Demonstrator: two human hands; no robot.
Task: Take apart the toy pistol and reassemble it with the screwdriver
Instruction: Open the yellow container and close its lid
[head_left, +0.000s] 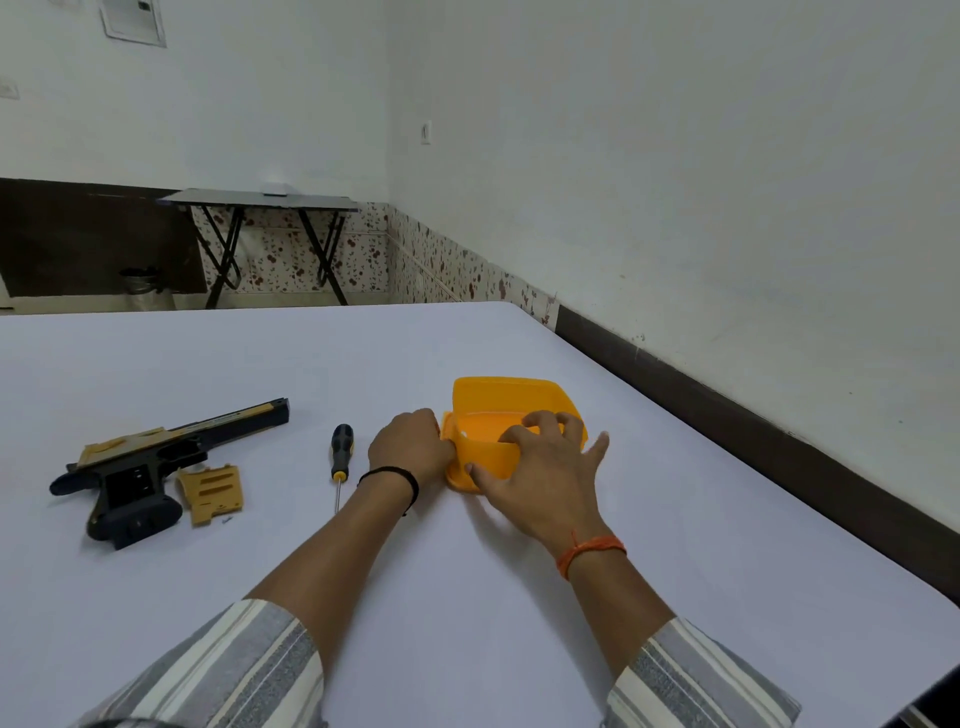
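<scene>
Black-and-tan toy pistol (150, 462) lies flat at table left – tan panel (211, 493) detached beside it; screwdriver (341, 457) right of it.

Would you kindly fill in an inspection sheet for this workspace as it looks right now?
Surface: white table, set against the wall on the right.
Job's things: toy pistol lies at left, partly opened; a tan panel lies detached beside its grip, with a small screw next to it; screwdriver lies flat, untouched.
Clutter: yellow container, lid open.
Hands: left hand holds the container's left edge; right hand grips its front wall, fingers curled over the rim.
Cables: nothing seen.
Surroundings: folding table and a metal bin by the far wall.
</scene>
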